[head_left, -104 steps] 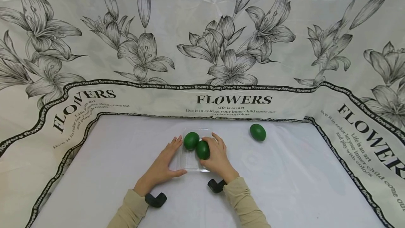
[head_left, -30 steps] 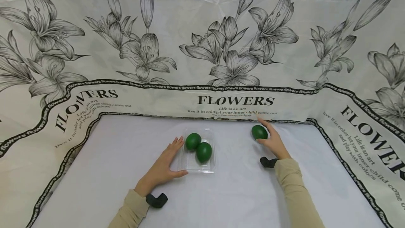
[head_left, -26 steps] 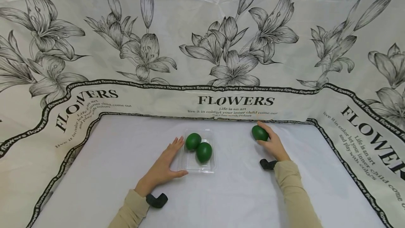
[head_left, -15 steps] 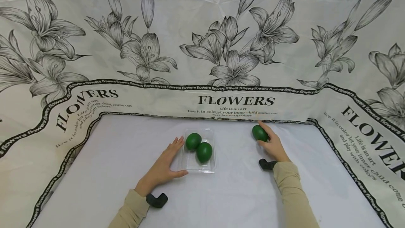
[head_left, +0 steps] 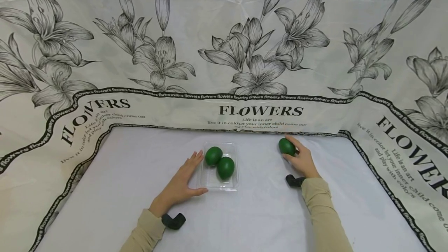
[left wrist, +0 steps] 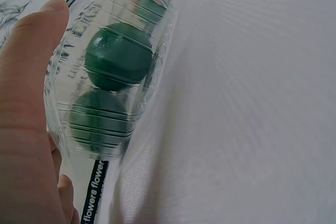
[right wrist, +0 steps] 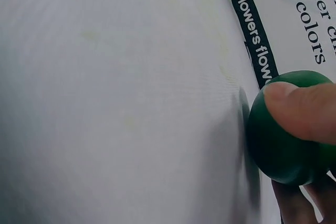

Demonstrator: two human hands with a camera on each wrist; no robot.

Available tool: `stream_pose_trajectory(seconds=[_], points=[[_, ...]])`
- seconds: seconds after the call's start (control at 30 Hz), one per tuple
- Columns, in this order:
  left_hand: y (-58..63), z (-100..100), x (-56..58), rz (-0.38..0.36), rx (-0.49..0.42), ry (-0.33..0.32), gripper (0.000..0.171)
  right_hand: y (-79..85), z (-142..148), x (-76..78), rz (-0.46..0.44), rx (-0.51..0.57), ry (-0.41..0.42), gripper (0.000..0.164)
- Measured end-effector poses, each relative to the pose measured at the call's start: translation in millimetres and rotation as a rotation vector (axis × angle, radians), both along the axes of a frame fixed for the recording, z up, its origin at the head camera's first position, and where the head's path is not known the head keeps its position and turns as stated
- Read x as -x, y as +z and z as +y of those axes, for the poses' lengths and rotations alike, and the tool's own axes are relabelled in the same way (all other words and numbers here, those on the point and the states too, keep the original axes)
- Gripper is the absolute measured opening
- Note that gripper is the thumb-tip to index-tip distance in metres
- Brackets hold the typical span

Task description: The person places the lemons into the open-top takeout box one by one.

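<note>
A clear plastic box (head_left: 231, 185) stands mid-table with two smooth, dark green egg-shaped objects in it, a rear one (head_left: 213, 156) and a front one (head_left: 225, 168). My left hand (head_left: 178, 184) lies along the box's left side, fingers stretched and thumb at the near corner. In the left wrist view the thumb (left wrist: 31, 77) stands beside the ribbed clear wall. To the right, near the back edge, my right hand (head_left: 303, 160) grips a third green egg-shaped object (head_left: 286, 147) between thumb and fingers. The right wrist view shows the thumb pressed on that object (right wrist: 283, 150), close to the white cloth.
A white cloth (head_left: 266, 213) covers the table. Behind and at both sides hangs a flower-printed curtain (head_left: 175, 112) with a black lettered border. A black curved piece is at each wrist, left (head_left: 173, 221) and right (head_left: 294, 181).
My right hand has let go of the front green object in the box, moved right and closed round the third one. During the last half second it barely shifts. The left hand stays.
</note>
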State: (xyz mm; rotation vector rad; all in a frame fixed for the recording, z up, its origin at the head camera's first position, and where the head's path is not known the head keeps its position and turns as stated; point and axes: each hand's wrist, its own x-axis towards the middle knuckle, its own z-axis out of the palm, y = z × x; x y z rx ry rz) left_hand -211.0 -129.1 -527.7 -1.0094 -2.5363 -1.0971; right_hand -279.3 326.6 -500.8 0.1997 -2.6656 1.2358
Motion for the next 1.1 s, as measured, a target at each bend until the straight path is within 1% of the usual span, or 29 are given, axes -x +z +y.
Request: stream_pose_trajectory(seconds=[0.17,0.33,0.53,0.83,0.93,1.1], points=[[-0.7,0,1.1,-0.003,0.005,0.004,0.103,-0.4,1,2.8,0.03,0.014,-0.037,0.071],[-4.0,-1,2.9,0.015,-0.001,0.0,0.103,3.2,2,2.9,0.052,0.015,-0.055,0.072],[-5.4,-1,3.3,0.012,-0.009,0.0,0.103,15.2,1,0.4,0.041,0.005,-0.07,0.073],[-3.7,0,3.0,0.016,-0.008,0.0,0.103,35.1,-7,-3.9,0.035,0.041,-0.071,0.073],[-3.7,0,3.1,0.011,-0.005,-0.001,0.103,39.9,-11,-5.3,0.038,0.06,-0.076,0.074],[-3.7,-1,2.7,0.012,-0.007,-0.003,0.103,49.9,-21,-8.2,0.071,0.079,-0.078,0.076]])
